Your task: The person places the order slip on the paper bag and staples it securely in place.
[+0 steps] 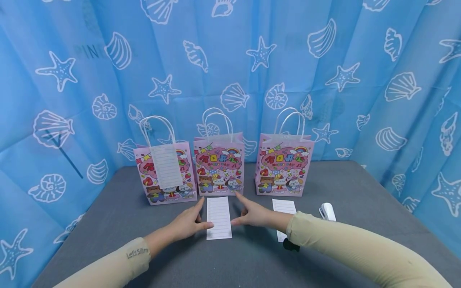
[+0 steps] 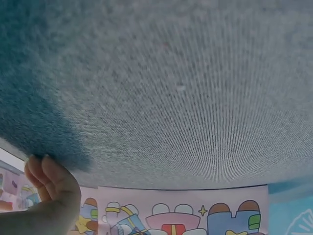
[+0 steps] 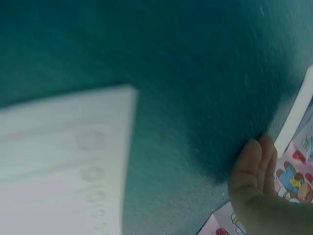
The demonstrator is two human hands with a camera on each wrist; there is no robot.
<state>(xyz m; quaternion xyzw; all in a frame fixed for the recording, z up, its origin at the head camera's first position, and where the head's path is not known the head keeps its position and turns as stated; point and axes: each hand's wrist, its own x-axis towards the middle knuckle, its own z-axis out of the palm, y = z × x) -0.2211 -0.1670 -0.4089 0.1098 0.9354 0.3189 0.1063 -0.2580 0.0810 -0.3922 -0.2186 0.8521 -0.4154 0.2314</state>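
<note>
The central paper slip (image 1: 219, 218) lies flat on the grey tabletop (image 1: 201, 266), in front of the middle gift bag (image 1: 219, 168), with its ruled face up; the left grip (image 1: 189, 222), a bare hand, stands at the slip's left side, thumb and forefinger spread well apart, thumb tip over the left edge, forefinger beside the upper left corner; the right grip (image 1: 253, 214) faces it from the other side, thumb and forefinger likewise spread, thumb tip at the right edge, forefinger pointing towards the lower right corner of the middle bag; neither grip is closed around the slip, and whether the thumbs press on it cannot be told; the left gift bag (image 1: 155, 195) stands upright, slightly turned, and carries a hanging slip (image 1: 165, 166) across its front, below the handles; the right gift bag (image 1: 282, 168) stands upright, apart from the middle one; all three are pink, with cartoon animals and white handles; the right-hand slip (image 1: 284, 206) lies in front of the right bag, partly hidden by the right forearm, and its corner shows blurred in the right wrist view; a small white device (image 1: 327, 211) sits beyond that forearm, partly covered; a blue curtain (image 1: 259, 80) with shell and starfish prints hangs behind.
</note>
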